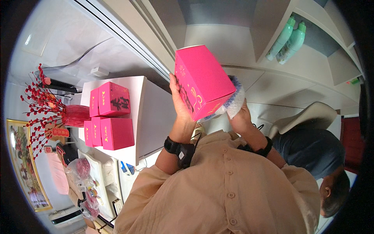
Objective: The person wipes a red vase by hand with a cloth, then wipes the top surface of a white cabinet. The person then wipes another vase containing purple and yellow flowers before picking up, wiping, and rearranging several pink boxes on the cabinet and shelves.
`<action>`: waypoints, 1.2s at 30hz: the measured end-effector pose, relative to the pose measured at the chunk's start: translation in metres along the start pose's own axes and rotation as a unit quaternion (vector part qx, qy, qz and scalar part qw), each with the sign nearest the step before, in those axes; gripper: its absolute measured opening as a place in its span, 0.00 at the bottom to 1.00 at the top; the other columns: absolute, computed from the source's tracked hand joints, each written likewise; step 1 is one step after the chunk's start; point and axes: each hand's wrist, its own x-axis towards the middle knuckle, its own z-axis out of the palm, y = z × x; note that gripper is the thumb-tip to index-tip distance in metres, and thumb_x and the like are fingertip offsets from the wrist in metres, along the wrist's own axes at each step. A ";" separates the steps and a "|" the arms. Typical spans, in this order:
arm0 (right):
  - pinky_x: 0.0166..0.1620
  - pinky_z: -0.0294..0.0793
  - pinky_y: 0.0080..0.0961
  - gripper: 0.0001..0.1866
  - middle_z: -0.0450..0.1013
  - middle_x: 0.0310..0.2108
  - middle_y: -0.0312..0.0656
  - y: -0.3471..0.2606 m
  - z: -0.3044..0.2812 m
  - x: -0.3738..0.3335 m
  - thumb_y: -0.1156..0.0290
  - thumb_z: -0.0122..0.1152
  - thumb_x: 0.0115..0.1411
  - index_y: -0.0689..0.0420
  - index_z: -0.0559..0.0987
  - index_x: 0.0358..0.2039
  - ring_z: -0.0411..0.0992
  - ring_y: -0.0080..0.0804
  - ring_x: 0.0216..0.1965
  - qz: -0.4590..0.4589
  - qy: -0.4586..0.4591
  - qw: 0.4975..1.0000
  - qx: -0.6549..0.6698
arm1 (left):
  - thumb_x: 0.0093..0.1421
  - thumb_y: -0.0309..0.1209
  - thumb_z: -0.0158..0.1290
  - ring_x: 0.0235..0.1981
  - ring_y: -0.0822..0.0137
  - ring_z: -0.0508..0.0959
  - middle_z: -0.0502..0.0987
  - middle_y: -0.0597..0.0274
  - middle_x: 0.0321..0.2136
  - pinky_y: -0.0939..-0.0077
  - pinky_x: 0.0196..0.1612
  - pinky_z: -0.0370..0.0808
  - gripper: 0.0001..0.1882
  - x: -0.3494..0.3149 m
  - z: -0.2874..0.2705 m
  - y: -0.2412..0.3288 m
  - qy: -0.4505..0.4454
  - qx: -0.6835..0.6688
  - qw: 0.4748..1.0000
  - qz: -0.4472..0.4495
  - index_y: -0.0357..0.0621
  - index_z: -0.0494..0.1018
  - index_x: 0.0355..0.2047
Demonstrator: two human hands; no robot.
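Note:
A bright pink box (208, 80) with gold and black printing is held up in front of my chest, tilted. My left hand (180, 97) grips its left side, with the thumb along the edge and the other fingers hidden beneath. To the right of the box, my right hand (242, 117) is closed on a fluffy white and blue cloth (236, 102). Part of the cloth lies behind the box, so I cannot tell how far it touches it.
Several similar pink boxes (117, 133) stand on a white cabinet (141, 105) at left, beside a red vase (74, 116) with red berry stems. Ahead is a shelf unit (218, 43) holding two green bottles (292, 41). Another person (311, 152) is close at right, near a beige chair (307, 117).

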 end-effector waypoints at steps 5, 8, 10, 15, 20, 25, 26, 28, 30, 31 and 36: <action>0.54 0.61 0.27 0.18 0.67 0.47 0.42 0.011 0.001 -0.002 0.73 0.50 0.58 0.60 0.65 0.50 0.63 0.32 0.52 -0.068 -0.044 0.979 -0.189 | 0.58 0.57 0.40 0.40 0.65 0.75 0.73 0.59 0.40 0.67 0.43 0.74 0.30 0.004 -0.002 0.003 -0.006 0.077 0.997 0.024 0.44 0.65 0.47; 0.50 0.66 0.27 0.16 0.69 0.44 0.42 -0.026 0.022 0.000 0.76 0.51 0.57 0.61 0.67 0.47 0.67 0.32 0.47 0.023 -0.031 0.858 -0.511 | 0.58 0.57 0.40 0.41 0.65 0.74 0.72 0.60 0.40 0.69 0.43 0.73 0.30 0.001 -0.005 0.014 0.028 0.107 0.992 0.066 0.44 0.65 0.47; 0.49 0.68 0.27 0.16 0.69 0.44 0.43 -0.025 0.008 -0.001 0.76 0.51 0.57 0.61 0.67 0.47 0.68 0.32 0.46 0.085 0.015 0.917 -0.389 | 0.59 0.56 0.39 0.41 0.65 0.73 0.71 0.61 0.41 0.69 0.43 0.73 0.29 -0.002 0.001 0.016 0.020 0.082 0.995 0.054 0.46 0.65 0.48; 0.49 0.69 0.28 0.14 0.68 0.45 0.42 -0.026 -0.015 0.002 0.71 0.49 0.59 0.61 0.67 0.46 0.68 0.31 0.45 0.028 0.237 0.970 -0.055 | 0.60 0.51 0.42 0.38 0.70 0.72 0.71 0.61 0.38 0.72 0.43 0.71 0.25 0.005 -0.020 0.020 -0.042 0.208 0.962 0.173 0.43 0.62 0.45; 0.44 0.67 0.22 0.09 0.70 0.36 0.34 -0.046 0.006 0.016 0.74 0.52 0.57 0.61 0.72 0.39 0.67 0.23 0.39 -0.037 0.010 0.964 -0.261 | 0.53 0.30 0.54 0.40 0.73 0.69 0.68 0.62 0.38 0.78 0.45 0.68 0.19 -0.007 -0.028 0.027 -0.066 0.382 0.899 0.205 0.44 0.60 0.43; 0.36 0.67 0.20 0.09 0.71 0.33 0.35 -0.039 -0.006 0.020 0.74 0.52 0.56 0.62 0.73 0.37 0.67 0.22 0.33 0.014 -0.054 0.950 -0.308 | 0.44 0.27 0.63 0.42 0.70 0.70 0.69 0.60 0.39 0.75 0.44 0.69 0.27 -0.015 -0.025 0.034 -0.118 0.567 0.771 0.265 0.43 0.62 0.43; 0.36 0.67 0.20 0.10 0.70 0.33 0.35 -0.034 -0.013 0.016 0.71 0.52 0.57 0.61 0.73 0.38 0.67 0.22 0.34 0.014 -0.047 0.955 -0.292 | 0.42 0.29 0.65 0.41 0.69 0.70 0.70 0.60 0.39 0.74 0.44 0.69 0.28 -0.017 -0.021 0.033 -0.107 0.586 0.756 0.270 0.43 0.63 0.42; 0.44 0.65 0.24 0.14 0.67 0.41 0.39 -0.019 -0.031 0.007 0.68 0.50 0.59 0.60 0.68 0.44 0.65 0.26 0.41 0.003 0.062 0.971 -0.231 | 0.40 0.32 0.67 0.40 0.65 0.72 0.70 0.58 0.38 0.72 0.43 0.69 0.27 -0.021 -0.017 0.034 -0.073 0.631 0.708 0.310 0.42 0.66 0.39; 0.52 0.63 0.29 0.19 0.64 0.48 0.43 -0.015 -0.031 0.008 0.70 0.48 0.59 0.61 0.63 0.50 0.64 0.30 0.49 -0.006 0.145 0.970 -0.197 | 0.38 0.34 0.67 0.39 0.59 0.73 0.71 0.55 0.36 0.69 0.43 0.69 0.26 -0.026 -0.018 0.038 -0.018 0.663 0.654 0.365 0.41 0.68 0.36; 0.52 0.63 0.30 0.19 0.64 0.49 0.43 -0.017 -0.028 0.011 0.71 0.48 0.60 0.61 0.63 0.50 0.64 0.31 0.49 -0.010 0.125 0.970 -0.206 | 0.38 0.34 0.67 0.39 0.59 0.73 0.71 0.55 0.36 0.69 0.43 0.69 0.26 -0.032 -0.021 0.044 0.001 0.665 0.646 0.374 0.41 0.68 0.36; 0.53 0.63 0.31 0.19 0.64 0.48 0.42 -0.004 -0.026 0.027 0.73 0.48 0.59 0.61 0.62 0.50 0.64 0.32 0.49 0.042 0.031 0.992 -0.113 | 0.38 0.31 0.66 0.41 0.57 0.71 0.70 0.54 0.37 0.68 0.42 0.69 0.25 -0.060 -0.040 0.075 0.175 0.685 0.530 0.468 0.40 0.68 0.36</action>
